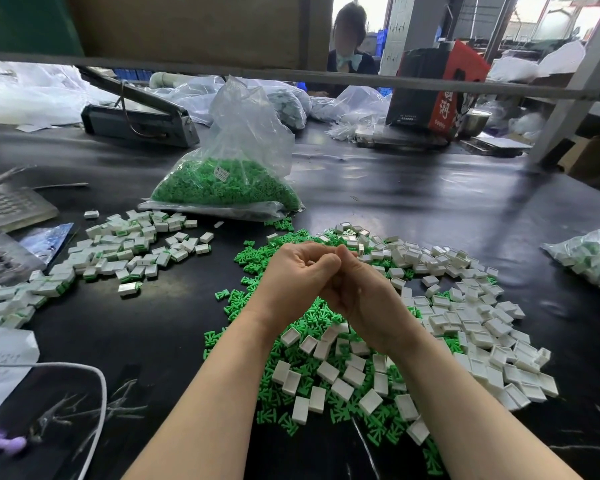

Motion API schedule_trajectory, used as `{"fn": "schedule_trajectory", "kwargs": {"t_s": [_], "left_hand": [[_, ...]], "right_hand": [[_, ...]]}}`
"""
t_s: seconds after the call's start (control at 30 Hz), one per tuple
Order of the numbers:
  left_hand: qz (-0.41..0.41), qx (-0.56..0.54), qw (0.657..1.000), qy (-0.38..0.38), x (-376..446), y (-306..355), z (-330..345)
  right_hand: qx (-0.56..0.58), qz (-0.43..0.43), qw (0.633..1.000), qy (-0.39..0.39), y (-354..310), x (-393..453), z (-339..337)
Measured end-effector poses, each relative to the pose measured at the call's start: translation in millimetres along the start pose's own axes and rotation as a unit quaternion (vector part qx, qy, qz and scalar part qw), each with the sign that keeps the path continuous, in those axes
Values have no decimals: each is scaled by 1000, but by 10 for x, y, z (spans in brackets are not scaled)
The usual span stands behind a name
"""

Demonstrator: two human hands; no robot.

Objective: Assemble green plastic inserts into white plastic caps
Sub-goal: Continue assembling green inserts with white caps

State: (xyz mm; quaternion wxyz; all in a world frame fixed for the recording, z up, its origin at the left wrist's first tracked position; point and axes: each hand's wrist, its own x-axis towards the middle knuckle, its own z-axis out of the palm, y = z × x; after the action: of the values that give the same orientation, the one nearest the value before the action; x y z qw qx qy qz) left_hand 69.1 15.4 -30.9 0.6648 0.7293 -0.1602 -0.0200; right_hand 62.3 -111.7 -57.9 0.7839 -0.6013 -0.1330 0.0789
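Note:
My left hand [297,271] and my right hand [357,292] are pressed together above the middle of the black table, fingers curled toward each other. Whatever lies between the fingers is hidden behind the backs of the hands. Under and around them spreads a pile of loose green inserts [291,368] mixed with empty white caps [465,327]. To the left lies a separate heap of white caps with green showing in them [118,251].
A clear bag of green inserts [229,181] stands behind the hands. A bag of white and green parts [593,258] lies at the right edge. A heat sealer [139,119], a keyboard [4,206] and a white cable [97,393] sit at the left. Another person [350,39] sits across the table.

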Motion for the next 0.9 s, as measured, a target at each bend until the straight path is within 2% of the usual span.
{"fn": "schedule_trajectory", "kwargs": {"t_s": [0.2,0.37,0.5,0.9], "left_hand": [[-1,-7,1000,-11,11,-19,4],[1,-15,1000,5,17,-15,-3],[3,-24,1000,-14,5,-3,-17],[11,-26,1000,2,12,-24,24]], "right_hand": [[-20,-2,1000,3,29,14,-22],[-17,-4,999,-40,-16,4,-39],[-23,1,1000,-15,5,4,-44],[-39,-36,998,39,36,-5,-8]]}}
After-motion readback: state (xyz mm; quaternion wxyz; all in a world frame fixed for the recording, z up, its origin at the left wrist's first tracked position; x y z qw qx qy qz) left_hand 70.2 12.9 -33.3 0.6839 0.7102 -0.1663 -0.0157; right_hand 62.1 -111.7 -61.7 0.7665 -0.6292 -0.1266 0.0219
